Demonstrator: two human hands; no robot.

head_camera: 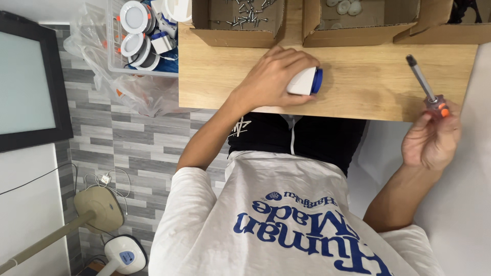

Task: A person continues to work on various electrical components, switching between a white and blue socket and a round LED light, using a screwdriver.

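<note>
wooden counter under both hands. cardboard box of screws just beyond the left hand, whose fingers wrap a white-and-blue part resting on the counter. right hand off the counter edge, fingers closed round a screwdriver, shaft tilted up-left.

A wooden table is being viewed from above. A small white part with a blue end is being gripped against the tabletop by the left hand. A screwdriver with an orange-and-clear handle is being held by the right hand just off the table's edge, its shaft tilted up over the wood. Along the far edge, a cardboard box of screws and a second cardboard box holding white round pieces are being kept side by side. A clear bin of round white lamps is sitting beside the table.
</note>
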